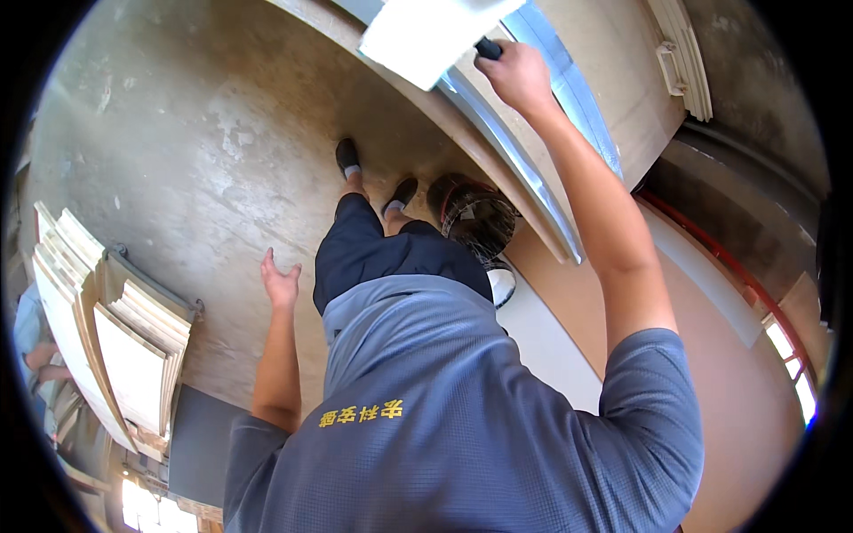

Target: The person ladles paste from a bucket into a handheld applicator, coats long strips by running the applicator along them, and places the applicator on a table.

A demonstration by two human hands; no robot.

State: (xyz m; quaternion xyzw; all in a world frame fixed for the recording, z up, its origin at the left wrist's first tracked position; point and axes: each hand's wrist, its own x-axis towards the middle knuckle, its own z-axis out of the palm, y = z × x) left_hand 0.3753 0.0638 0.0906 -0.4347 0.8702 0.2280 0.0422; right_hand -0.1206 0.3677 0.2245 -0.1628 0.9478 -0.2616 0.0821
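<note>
Up at the top, my right hand (517, 78) is closed round the short black handle (488, 48) of a tool. A broad, bright white flat piece (433, 37) lies at the end of that handle; whether it is the tool's own blade or a separate sheet I cannot tell. Beneath this hand are a pale board (613, 80) and long blue-silver strips (569, 84) along it. My left hand (281, 282) hangs in the air at my left side, fingers spread, holding nothing.
By my feet stands a dark, stained bucket (480, 222), with a white-rimmed container (502, 286) beside it. Stacked panels (142, 355) lean on a cart at the left, where another person's arm (44, 360) shows. Brown sheet material (711, 355) lies at the right.
</note>
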